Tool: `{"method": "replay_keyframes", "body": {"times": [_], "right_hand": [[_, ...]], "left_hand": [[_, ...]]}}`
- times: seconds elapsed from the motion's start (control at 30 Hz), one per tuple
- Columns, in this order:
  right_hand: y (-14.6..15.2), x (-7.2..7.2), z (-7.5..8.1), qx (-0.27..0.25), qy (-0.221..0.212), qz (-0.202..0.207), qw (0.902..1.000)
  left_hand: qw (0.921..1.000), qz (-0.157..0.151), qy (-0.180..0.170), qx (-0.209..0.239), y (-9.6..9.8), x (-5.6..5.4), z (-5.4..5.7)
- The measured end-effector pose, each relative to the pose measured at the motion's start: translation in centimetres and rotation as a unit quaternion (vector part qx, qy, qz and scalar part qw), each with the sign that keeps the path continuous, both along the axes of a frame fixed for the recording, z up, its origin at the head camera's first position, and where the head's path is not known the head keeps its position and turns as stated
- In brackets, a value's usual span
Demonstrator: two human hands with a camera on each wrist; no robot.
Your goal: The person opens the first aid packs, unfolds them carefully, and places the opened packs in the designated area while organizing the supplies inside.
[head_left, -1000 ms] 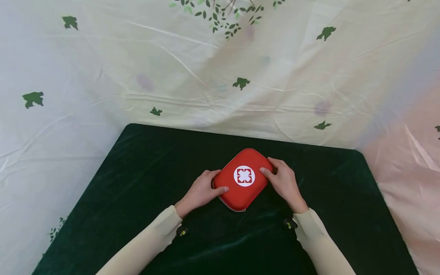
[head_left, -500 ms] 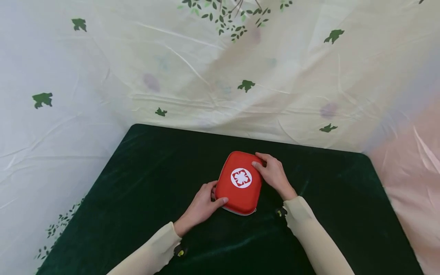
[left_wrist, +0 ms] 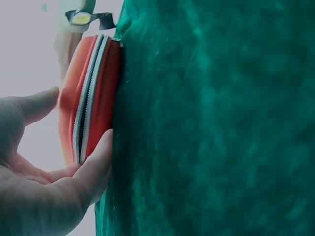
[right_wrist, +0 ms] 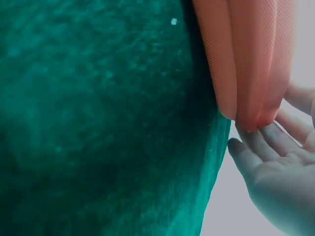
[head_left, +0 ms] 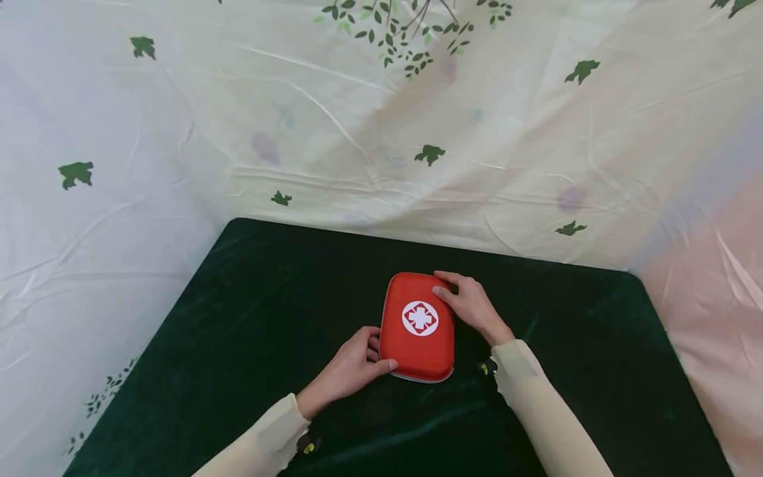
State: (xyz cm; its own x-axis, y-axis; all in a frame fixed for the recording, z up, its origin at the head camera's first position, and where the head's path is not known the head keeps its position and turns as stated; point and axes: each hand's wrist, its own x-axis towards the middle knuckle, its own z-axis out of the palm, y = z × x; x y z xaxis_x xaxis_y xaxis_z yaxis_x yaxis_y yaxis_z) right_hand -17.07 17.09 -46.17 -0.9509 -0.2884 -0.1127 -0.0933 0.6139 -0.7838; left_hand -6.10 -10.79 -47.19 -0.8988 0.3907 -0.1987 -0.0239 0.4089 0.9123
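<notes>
A red zippered first-aid case (head_left: 417,348) with a white round emblem lies flat on the dark green cloth, its long side running away from me. My left hand (head_left: 348,364) holds its near left corner, the thumb on the lid and the fingers along the side. At the far right corner, my right hand (head_left: 471,303) grips the case with its thumb on top and fingers at the edge. The left wrist view shows the grey zip (left_wrist: 86,98) running shut around the case's side. Fingers (right_wrist: 248,152) touch the end of the case in the right wrist view.
Dark green velvety cloth (head_left: 286,285) covers the table, with a few soft folds near the front. Pale fabric walls (head_left: 334,132) printed with green birds and leaves rise behind the table and on both sides.
The case has turned counter-clockwise from slanting to nearly straight and has come slightly nearer. Both hands have stayed on it, the left moving nearer and the right shifting left.
</notes>
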Motion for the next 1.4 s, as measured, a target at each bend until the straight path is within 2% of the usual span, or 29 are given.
{"method": "replay_keyframes", "body": {"times": [0.13,0.2,0.33,0.53,0.7,0.83,1.0,1.23,1.4], "right_hand": [[-0.4,1.1,0.1,0.052,0.067,0.024,0.9961],[-0.9,2.0,0.3,0.088,0.104,0.037,0.9900],[-1.9,4.4,0.8,0.145,0.144,0.062,0.9770],[-3.2,8.0,1.1,0.204,0.159,0.111,0.9597],[-3.8,9.9,0.9,0.237,0.177,0.144,0.9445],[-4.1,10.6,0.7,0.253,0.185,0.156,0.9367],[-4.2,10.8,0.5,0.267,0.193,0.154,0.9314],[-4.0,10.7,0.8,0.242,0.187,0.157,0.9388],[-3.7,10.8,0.8,0.230,0.187,0.154,0.9425]], "left_hand": [[1.0000,-0.001,-0.004,-0.007,-0.3,-0.2,0.1],[0.9999,0.005,0.005,-0.013,-0.4,-0.5,0.2],[0.9995,0.007,0.027,-0.013,-0.6,-1.2,0.4],[0.9995,0.001,0.030,-0.001,-1.0,-1.9,0.5],[0.9993,0.011,0.017,0.030,-1.1,-2.0,0.2],[0.9985,0.011,0.004,0.054,-1.1,-2.1,-0.1],[0.9974,0.008,-0.007,0.071,-1.1,-2.2,-0.3],[0.9963,0.013,-0.021,0.083,-1.2,-2.0,-0.3],[0.9951,0.006,-0.024,0.096,-1.2,-2.0,-0.3]]}}
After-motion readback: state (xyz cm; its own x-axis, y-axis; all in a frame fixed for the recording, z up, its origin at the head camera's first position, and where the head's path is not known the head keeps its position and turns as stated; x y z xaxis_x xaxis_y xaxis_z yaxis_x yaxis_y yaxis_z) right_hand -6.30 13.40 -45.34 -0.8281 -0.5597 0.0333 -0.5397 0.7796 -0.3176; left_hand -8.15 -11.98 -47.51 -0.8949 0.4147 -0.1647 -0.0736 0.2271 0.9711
